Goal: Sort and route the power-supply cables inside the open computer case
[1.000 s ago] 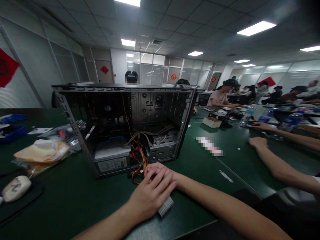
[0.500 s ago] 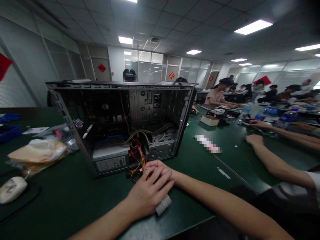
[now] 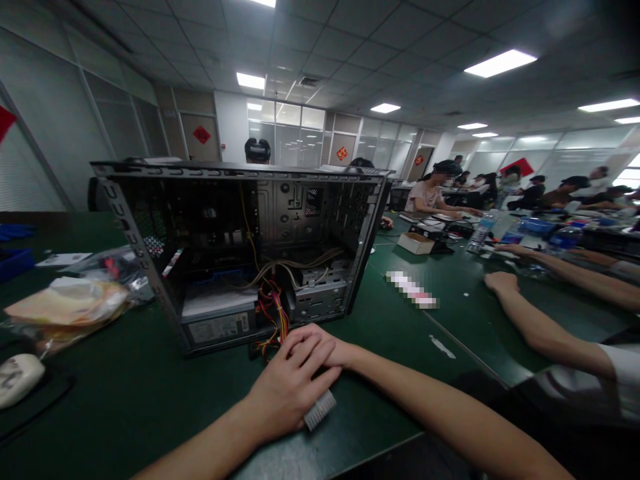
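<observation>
My left hand (image 3: 295, 380) lies over my right hand (image 3: 327, 347), its fingers stretched out and slightly apart. Most of my right hand's fingers are hidden underneath, so I cannot tell what they hold, if anything. From below my left palm a white multi-pin power connector (image 3: 320, 410) pokes out on the table. Just beyond the hands, red, yellow and black cables (image 3: 281, 317) spill out of an open computer case (image 3: 240, 171). Inside it sit a power supply (image 3: 220, 330) at the lower left and metal drive bays (image 3: 320, 300) at the lower right.
On the green table (image 3: 125, 400), a plastic bag (image 3: 70, 303) and a white mouse (image 3: 20, 379) lie to the left. A small box (image 3: 416, 243) and bottles (image 3: 483, 232) stand to the right. Another person's forearm (image 3: 545, 333) rests at the right; others sit farther back.
The view has swung slightly right, so the scene sits a little farther left. My hands stay stacked as before, and the case has not moved.
</observation>
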Demonstrator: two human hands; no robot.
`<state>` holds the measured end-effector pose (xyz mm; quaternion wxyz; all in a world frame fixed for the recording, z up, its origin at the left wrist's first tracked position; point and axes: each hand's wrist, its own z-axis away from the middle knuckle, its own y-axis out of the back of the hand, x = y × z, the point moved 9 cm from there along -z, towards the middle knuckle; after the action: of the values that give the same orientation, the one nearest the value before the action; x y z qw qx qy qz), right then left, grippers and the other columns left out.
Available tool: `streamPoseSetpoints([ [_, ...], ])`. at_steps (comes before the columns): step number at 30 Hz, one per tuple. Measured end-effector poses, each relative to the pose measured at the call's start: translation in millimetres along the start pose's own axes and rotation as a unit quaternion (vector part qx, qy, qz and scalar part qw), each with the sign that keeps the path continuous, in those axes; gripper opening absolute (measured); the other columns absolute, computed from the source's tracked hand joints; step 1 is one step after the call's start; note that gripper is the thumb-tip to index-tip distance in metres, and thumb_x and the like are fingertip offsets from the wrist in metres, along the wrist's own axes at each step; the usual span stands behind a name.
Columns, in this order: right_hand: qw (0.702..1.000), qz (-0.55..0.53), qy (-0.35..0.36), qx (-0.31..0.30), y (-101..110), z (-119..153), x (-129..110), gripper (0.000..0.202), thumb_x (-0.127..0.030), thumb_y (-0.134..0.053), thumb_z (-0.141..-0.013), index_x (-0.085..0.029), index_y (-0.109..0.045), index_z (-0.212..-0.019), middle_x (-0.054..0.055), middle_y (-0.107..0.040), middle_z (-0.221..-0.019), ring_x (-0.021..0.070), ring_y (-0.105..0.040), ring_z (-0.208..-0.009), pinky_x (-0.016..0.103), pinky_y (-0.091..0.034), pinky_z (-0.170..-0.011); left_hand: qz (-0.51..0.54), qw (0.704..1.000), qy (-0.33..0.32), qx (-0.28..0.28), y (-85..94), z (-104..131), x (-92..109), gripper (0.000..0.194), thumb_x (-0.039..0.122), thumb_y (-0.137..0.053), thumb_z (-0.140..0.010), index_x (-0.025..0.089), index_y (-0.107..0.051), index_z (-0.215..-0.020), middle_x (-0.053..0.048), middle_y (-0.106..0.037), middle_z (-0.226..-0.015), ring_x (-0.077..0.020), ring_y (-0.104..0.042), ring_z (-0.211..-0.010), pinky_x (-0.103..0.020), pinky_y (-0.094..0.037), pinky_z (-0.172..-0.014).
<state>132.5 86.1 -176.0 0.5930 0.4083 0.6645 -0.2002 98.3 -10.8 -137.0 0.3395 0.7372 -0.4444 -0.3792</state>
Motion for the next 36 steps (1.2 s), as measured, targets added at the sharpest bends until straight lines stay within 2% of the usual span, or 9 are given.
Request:
streamPoseSetpoints([
  [6, 1.000, -0.015, 0.011, 0.020, 2, 1, 3, 0.016, -0.034, -0.067, -0.080, -0.021, -0.073, -0.088, 0.006, -0.073, -0.093, 0.0231, -0.068, -0.091, 0.036, -0.055, -0.084, 0.115, 0.992, 0.018, 0.052, 15.7, -1, -5, 0.036, 0.032, -0.059, -0.086, 0.020, -0.062, -0.121, -0.013, -0.059, -0.134, -0.0313, -0.048, -0.128, -0.050, -0.033, -0.109],
  [11, 0.999, -0.040, 0.009, 0.036, -1, 1, -1, 0.031, -0.043, -0.068, -0.080, -0.013, -0.071, -0.090, 0.005, -0.070, -0.083, 0.0192, -0.067, -0.080, 0.033, -0.055, -0.078, 0.294, 0.928, 0.140, 0.181, 35.5, 13, -40, 0.028, 0.023, -0.047, -0.092, 0.020, -0.061, -0.116, -0.012, -0.059, -0.125, -0.0233, -0.054, -0.119, -0.038, -0.046, -0.099],
  [15, 0.988, 0.110, 0.109, 0.028, -6, 8, -35, 0.030, -0.037, -0.050, -0.094, -0.014, -0.070, -0.093, 0.007, -0.070, -0.087, 0.0174, -0.066, -0.080, 0.032, -0.053, -0.080, 0.372, 0.861, 0.247, 0.243, 25.3, 29, -70, 0.031, 0.036, -0.049, -0.093, 0.018, -0.058, -0.116, -0.013, -0.060, -0.117, -0.0246, -0.059, -0.110, -0.038, -0.050, -0.092],
  [17, 0.961, 0.221, 0.167, 0.000, -17, 15, -51, 0.027, -0.029, -0.044, -0.096, -0.015, -0.068, -0.099, 0.009, -0.070, -0.097, 0.0178, -0.065, -0.091, 0.031, -0.051, -0.087, 0.414, 0.832, 0.277, 0.244, 16.8, 33, -77, 0.033, 0.040, -0.053, -0.092, 0.018, -0.056, -0.116, -0.011, -0.064, -0.107, -0.0231, -0.063, -0.100, -0.036, -0.052, -0.087],
  [20, 0.920, 0.338, 0.198, -0.023, -29, 22, -58, 0.023, -0.022, -0.043, -0.092, -0.017, -0.065, -0.098, 0.007, -0.070, -0.087, 0.0160, -0.064, -0.080, 0.025, -0.051, -0.075, 0.457, 0.803, 0.302, 0.233, 10.7, 36, -82, 0.031, 0.038, -0.057, -0.090, 0.019, -0.054, -0.114, -0.006, -0.067, -0.094, -0.0194, -0.067, -0.085, -0.031, -0.054, -0.077],
  [23, 0.898, 0.382, 0.216, -0.018, -33, 26, -57, 0.017, -0.025, -0.049, -0.088, -0.018, -0.063, -0.095, 0.005, -0.068, -0.077, 0.0154, -0.063, -0.068, 0.023, -0.049, -0.063, 0.437, 0.824, 0.283, 0.224, 18.2, 34, -80, 0.027, 0.036, -0.060, -0.088, 0.018, -0.058, -0.107, -0.005, -0.067, -0.089, -0.0183, -0.066, -0.079, -0.028, -0.053, -0.072],
  [26, 0.891, 0.394, 0.225, -0.013, -34, 28, -55, 0.022, -0.025, -0.048, -0.088, -0.020, -0.064, -0.102, 0.004, -0.070, -0.081, 0.0153, -0.065, -0.069, 0.023, -0.049, -0.065, 0.394, 0.866, 0.228, 0.209, 28.2, 26, -70, 0.026, 0.035, -0.063, -0.084, 0.017, -0.061, -0.103, -0.007, -0.066, -0.089, -0.0193, -0.064, -0.082, -0.030, -0.052, -0.074],
  [30, 0.882, 0.408, 0.238, 0.004, -29, 29, -54, 0.028, -0.024, -0.044, -0.088, -0.022, -0.066, -0.106, 0.003, -0.071, -0.080, 0.0138, -0.064, -0.065, 0.022, -0.048, -0.065, 0.373, 0.888, 0.194, 0.187, 28.7, 19, -63, 0.028, 0.033, -0.065, -0.084, 0.016, -0.063, -0.105, -0.010, -0.066, -0.095, -0.0212, -0.064, -0.088, -0.032, -0.053, -0.078],
  [36, 0.911, 0.318, 0.238, 0.112, 0, 30, -60, 0.031, -0.026, -0.043, -0.094, -0.018, -0.060, -0.069, 0.003, -0.063, -0.060, 0.0130, -0.058, -0.054, 0.023, -0.047, -0.057, 0.353, 0.893, 0.180, 0.212, 27.0, 19, -65, 0.031, 0.019, -0.048, -0.095, 0.017, -0.063, -0.123, -0.013, -0.069, -0.119, -0.0214, -0.066, -0.109, -0.034, -0.053, -0.093],
])
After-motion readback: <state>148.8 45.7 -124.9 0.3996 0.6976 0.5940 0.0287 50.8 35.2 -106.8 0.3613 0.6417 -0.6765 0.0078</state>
